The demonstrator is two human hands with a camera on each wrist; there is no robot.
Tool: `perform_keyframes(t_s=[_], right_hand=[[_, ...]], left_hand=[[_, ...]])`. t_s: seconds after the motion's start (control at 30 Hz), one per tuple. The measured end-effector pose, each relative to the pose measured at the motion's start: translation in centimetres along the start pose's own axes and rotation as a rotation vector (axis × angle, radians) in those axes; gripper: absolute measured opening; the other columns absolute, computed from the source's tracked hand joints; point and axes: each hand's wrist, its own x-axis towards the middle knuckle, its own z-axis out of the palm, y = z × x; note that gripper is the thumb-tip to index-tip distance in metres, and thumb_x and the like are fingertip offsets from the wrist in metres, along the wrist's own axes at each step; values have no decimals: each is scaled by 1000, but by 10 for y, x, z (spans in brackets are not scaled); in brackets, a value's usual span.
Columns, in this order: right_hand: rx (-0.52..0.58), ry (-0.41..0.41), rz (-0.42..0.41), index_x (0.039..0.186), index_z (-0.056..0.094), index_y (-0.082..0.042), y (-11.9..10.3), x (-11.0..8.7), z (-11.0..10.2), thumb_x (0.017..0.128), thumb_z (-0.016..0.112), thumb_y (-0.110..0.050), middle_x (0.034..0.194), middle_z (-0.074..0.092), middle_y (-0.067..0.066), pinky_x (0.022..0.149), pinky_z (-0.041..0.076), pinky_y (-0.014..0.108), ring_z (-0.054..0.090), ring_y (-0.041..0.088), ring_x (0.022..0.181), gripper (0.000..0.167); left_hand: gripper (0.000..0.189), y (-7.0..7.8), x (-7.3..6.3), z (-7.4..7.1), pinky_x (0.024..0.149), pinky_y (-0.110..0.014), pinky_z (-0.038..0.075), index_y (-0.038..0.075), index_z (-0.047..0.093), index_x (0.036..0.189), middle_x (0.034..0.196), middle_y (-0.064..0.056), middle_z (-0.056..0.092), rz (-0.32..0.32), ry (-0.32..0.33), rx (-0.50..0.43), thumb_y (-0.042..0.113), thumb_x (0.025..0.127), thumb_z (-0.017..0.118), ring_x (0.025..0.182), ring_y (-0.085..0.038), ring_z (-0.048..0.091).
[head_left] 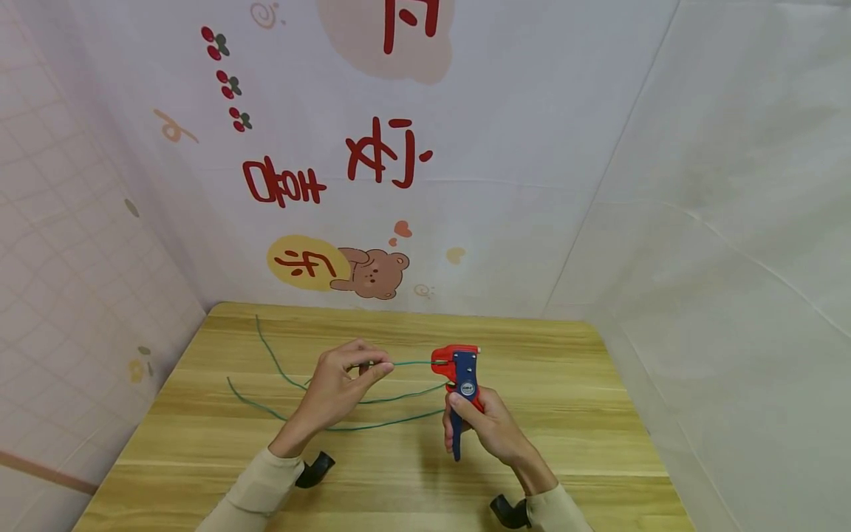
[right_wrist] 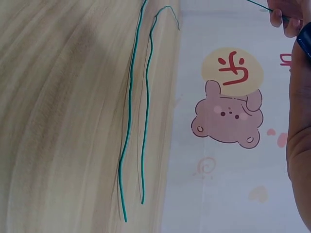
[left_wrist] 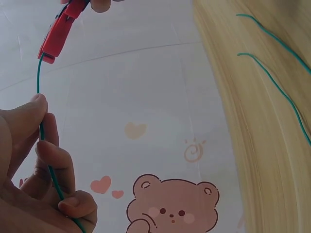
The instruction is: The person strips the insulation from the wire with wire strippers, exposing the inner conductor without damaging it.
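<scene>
My left hand (head_left: 339,388) pinches a thin green wire (head_left: 412,363) between thumb and fingers; in the left wrist view the wire's tail runs down across the curled fingers (left_wrist: 80,206). Its far end reaches the red nose of a red and blue wire stripper (head_left: 467,373), overlapping the slot there. Around the stripper's handles, my right hand (head_left: 495,425) is wrapped, with the thumb on the blue side and the tool upright above the table. In the right wrist view, only the thumb side of that hand (right_wrist: 300,121) and a dark bit of handle (right_wrist: 305,41) appear.
Two more green wires lie on the wooden table (head_left: 372,488), one nearer (head_left: 399,423) and one farther back (head_left: 402,397), both passing behind the left hand in the head view. White printed cloth walls (head_left: 505,185) enclose the table's back and sides.
</scene>
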Motion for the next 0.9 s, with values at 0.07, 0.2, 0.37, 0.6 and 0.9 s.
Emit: perform_keyframes(t_s=[0.07,0.2,0.37,0.6,0.9], right_hand=[[-7,6,5,106,59,14,1,0,1,124,37,-11,81,60,40,63,68,48,77,10,71,38],[-19,16,18,101,60,13,1,1,2,124,37,-13,79,60,39,60,67,48,76,11,67,42],[-25,26,26,99,60,13,0,2,2,124,37,-14,77,59,39,57,66,48,73,9,64,43],[-30,39,39,100,59,14,1,2,4,124,40,-13,77,58,38,58,66,43,72,9,63,40],[-56,83,32,106,59,9,0,3,9,122,47,-10,74,61,35,54,65,44,72,12,58,28]], left_hand=[[9,0,0,0,66,-21,45,20,89,102,93,4,78,-10,-7,-7,12,102,85,78,-4,57],[10,-1,0,1,66,-21,46,20,89,102,94,4,78,-1,-10,-21,11,102,84,78,-5,57],[10,-1,0,0,66,-21,46,20,88,102,94,4,78,2,-11,-24,11,102,84,78,-5,57],[10,0,0,0,67,-21,45,21,88,102,93,4,77,-9,-15,-32,12,103,84,78,-5,56],[7,1,-1,0,66,-21,46,19,87,102,94,5,76,-21,-16,-18,13,103,84,79,-6,57]])
